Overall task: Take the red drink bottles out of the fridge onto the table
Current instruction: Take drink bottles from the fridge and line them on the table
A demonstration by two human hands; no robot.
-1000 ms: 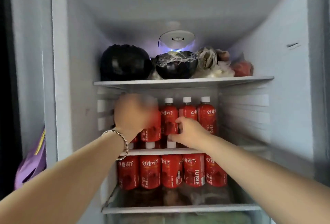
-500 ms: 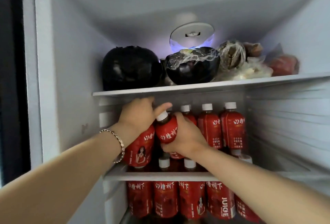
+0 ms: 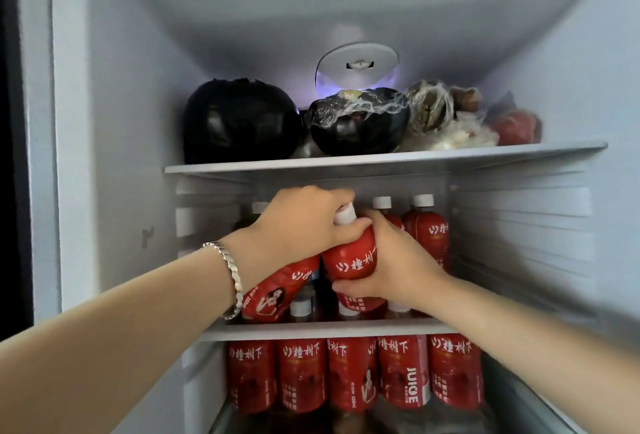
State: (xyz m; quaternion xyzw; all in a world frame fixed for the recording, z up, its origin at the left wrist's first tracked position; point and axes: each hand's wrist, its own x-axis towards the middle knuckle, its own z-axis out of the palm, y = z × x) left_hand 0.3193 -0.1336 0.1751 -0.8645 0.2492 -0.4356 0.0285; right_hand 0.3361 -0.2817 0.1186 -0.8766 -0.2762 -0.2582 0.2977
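Observation:
Both my hands reach into the open fridge at its middle shelf (image 3: 329, 328). My left hand (image 3: 304, 222) grips the top of a tilted red drink bottle (image 3: 277, 291) whose label shows below my wrist. My right hand (image 3: 388, 267) wraps around a second red bottle (image 3: 349, 260), tilted towards me, its white cap (image 3: 345, 215) touching my left thumb. More red bottles with white caps (image 3: 426, 229) stand behind on the same shelf. A row of several red bottles (image 3: 353, 374) fills the shelf below.
The top shelf (image 3: 381, 158) holds a black bag (image 3: 239, 122), a wrapped dark bowl (image 3: 356, 122) and wrapped food (image 3: 450, 118). A round light fitting (image 3: 356, 65) sits on the back wall. The fridge's left wall (image 3: 114, 191) and ribbed right wall (image 3: 519, 243) close in the shelf.
The view has moved closer to the fridge. Both bottles have tilted further towards me, and my left hand has closed more over the top of its bottle.

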